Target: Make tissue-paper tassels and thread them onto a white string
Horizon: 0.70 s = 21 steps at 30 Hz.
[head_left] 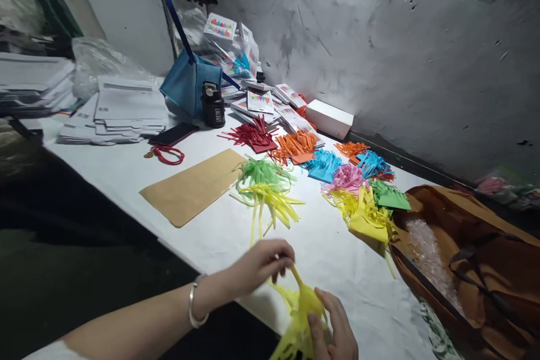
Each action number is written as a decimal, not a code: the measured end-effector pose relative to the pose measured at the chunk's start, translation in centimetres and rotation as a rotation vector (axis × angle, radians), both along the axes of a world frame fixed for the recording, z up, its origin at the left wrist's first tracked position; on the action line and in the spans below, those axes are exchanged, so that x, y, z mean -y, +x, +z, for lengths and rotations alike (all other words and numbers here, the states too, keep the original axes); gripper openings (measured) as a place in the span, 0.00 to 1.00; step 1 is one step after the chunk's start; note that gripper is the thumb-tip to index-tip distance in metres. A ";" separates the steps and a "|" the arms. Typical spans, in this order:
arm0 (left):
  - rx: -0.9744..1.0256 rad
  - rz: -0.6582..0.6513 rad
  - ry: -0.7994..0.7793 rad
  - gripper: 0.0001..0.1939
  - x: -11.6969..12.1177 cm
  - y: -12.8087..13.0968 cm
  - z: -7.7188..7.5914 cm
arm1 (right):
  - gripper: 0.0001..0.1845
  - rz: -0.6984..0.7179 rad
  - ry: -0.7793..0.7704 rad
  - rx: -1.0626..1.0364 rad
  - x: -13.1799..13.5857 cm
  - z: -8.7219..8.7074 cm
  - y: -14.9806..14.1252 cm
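Note:
Near the front edge of the table, a yellow paper tassel [301,315] hangs between my two hands. My left hand [266,264], with a bracelet on the wrist, pinches a thin yellow strip that runs up from it. Thumb and fingers of my right hand [335,329] close around the side of the tassel. Just beyond my hands lie a fringed yellow tassel [274,202] and, partly under it, a green one [265,171]. To the right sits a pile of yellow tassels [367,216]. The lower end of the held tassel is cut off by the picture's edge.
A brown paper sheet [194,188] lies on the white table [320,259]. Red, orange, blue and pink tassels [346,178] stand in groups farther back. A black jar [214,107], phone [174,134], blue bag [185,84] and paper stacks [126,104] occupy the back left. A brown bag [485,270] borders the right.

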<state>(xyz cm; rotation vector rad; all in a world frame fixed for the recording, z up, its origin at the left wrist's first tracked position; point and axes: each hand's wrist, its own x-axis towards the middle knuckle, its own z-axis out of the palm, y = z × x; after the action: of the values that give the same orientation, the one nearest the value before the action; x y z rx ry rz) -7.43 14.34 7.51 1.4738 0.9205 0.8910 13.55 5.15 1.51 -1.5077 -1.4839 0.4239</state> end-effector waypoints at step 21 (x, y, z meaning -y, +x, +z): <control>-0.643 -0.108 0.721 0.08 -22.2 6.1 -1.5 | 0.31 -0.587 0.038 0.681 -3.8 -2.2 20.3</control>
<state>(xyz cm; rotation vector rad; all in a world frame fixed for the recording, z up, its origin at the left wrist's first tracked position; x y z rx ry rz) -1.37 36.53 6.06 2.5015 1.0042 0.7000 33.86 8.95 -0.72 -2.0709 -1.4166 -0.5129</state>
